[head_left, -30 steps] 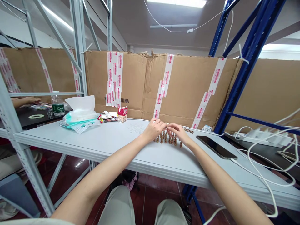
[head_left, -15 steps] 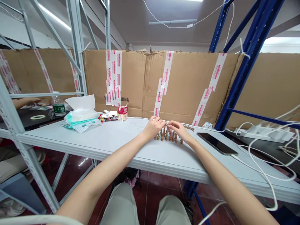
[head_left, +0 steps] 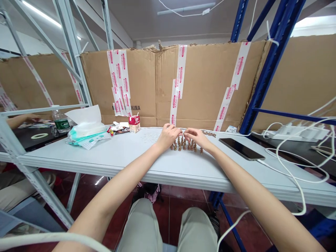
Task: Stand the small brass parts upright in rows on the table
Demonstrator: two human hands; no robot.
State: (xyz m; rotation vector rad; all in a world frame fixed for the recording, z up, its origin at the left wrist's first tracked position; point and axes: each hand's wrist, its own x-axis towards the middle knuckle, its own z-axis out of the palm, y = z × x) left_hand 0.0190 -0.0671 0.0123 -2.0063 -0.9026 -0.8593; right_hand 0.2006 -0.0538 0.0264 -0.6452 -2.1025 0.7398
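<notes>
Mostly between and beneath hands (head_left: 168,136) | small brown pieces (head_left: 184,145) | upright on table (head_left: 126,154)

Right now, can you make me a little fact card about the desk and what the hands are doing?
Left hand: fingers bent, fingertips close to the other hand's; too small to tell if it holds anything
Right hand: fingers bent too; grip unclear
Nearest the hands: small brown pieces, many standing in a group
Left of the hands: pale bits, spread out
Farther left: red-and-white drink carton, then a white-and-teal packet
Right side: dark phone, lying flat
Behind: cardboard wall with taped strips
</notes>
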